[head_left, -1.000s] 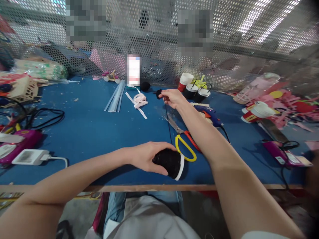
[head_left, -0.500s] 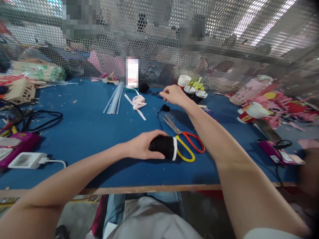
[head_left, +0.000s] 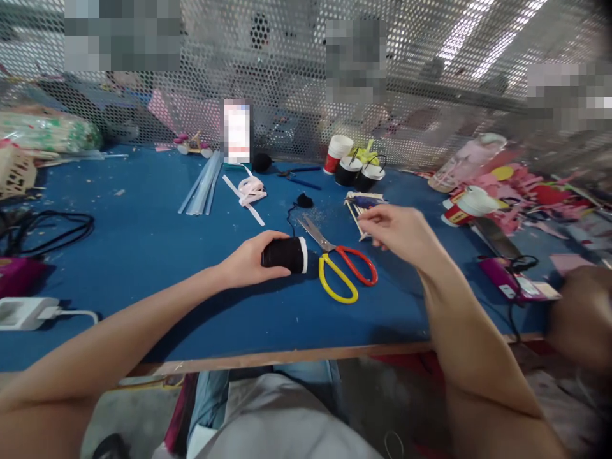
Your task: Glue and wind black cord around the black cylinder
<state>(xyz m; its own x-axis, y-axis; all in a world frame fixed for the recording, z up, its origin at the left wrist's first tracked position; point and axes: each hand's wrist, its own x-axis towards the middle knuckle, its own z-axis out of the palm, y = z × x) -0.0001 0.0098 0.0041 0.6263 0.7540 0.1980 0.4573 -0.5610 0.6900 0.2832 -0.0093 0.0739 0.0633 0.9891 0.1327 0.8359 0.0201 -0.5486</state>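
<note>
Here, in the head view, the left hand (head_left: 251,260) is wrapped around a black thread spool (head_left: 285,254) lying on its side on the blue surface (head_left: 143,255), just beside the scissors (head_left: 340,264). The spool looks light and rigid, though its wound thread seems soft and likely to slip, so the firm sides or white end rim look like the best hold. The right hand (head_left: 399,231) hovers near some wooden sticks (head_left: 356,207), fingers loosely curled on nothing.
</note>
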